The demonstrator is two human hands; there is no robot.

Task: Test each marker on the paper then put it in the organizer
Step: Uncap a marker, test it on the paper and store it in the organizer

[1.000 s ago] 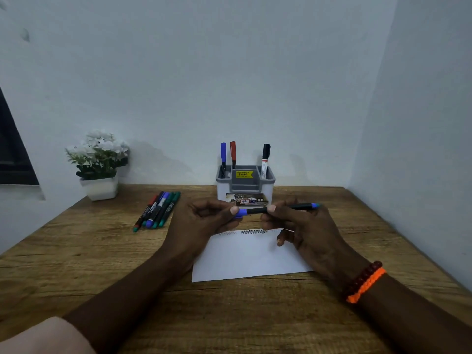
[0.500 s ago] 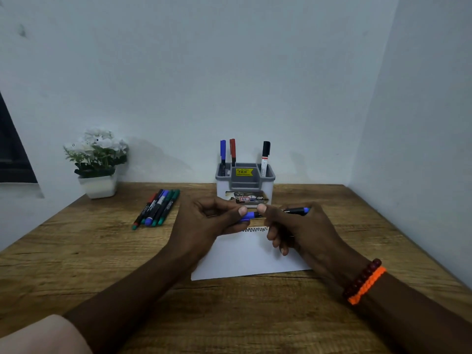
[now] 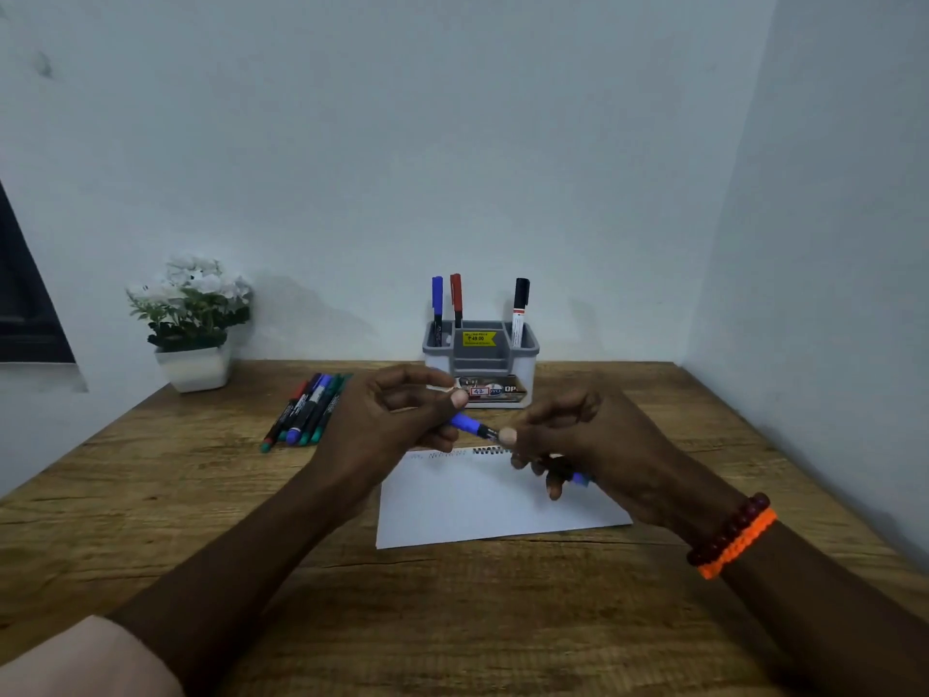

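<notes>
Hands [image 3: 402, 420] holding blue marker [image 3: 470, 426] partly hide organizer [image 3: 482, 352] behind.

Blue marker [image 3: 472, 428] tilted, right hand [image 3: 593, 445] lowered.

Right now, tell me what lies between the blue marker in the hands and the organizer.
Nothing visible. The blue marker is held above the paper by the left hand and right hand; the organizer stands just behind them, with only bare table around it. The spare markers lie off to the left.
</notes>
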